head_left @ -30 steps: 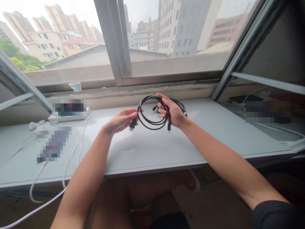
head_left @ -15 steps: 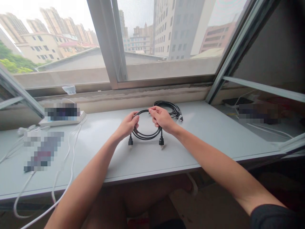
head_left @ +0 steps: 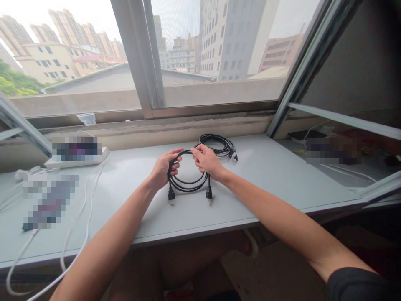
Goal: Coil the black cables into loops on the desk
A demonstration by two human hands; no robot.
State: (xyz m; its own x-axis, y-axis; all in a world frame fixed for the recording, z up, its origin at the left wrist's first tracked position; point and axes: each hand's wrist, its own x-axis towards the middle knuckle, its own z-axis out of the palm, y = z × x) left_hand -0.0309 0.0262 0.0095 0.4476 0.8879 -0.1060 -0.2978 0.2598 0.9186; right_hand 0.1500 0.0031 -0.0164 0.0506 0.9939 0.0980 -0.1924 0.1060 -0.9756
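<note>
A coiled black cable (head_left: 187, 184) lies on the grey window ledge (head_left: 266, 184), its two plugs pointing toward me. My left hand (head_left: 164, 168) grips the coil's left side with fingers curled round it. My right hand (head_left: 206, 161) pinches the top right of the same coil. Just behind my right hand a second coiled black cable (head_left: 217, 145) rests on the ledge, untouched.
A white power strip (head_left: 77, 155) sits at the back left, with white cables (head_left: 84, 209) trailing over the ledge's front edge. Blurred items lie at far left and on the right side ledge. The window frame (head_left: 140, 62) rises behind. My knees are below the ledge.
Both hands brought the coil down from the air onto the ledge. The second coil, earlier in my right hand, now lies on the ledge behind it.
</note>
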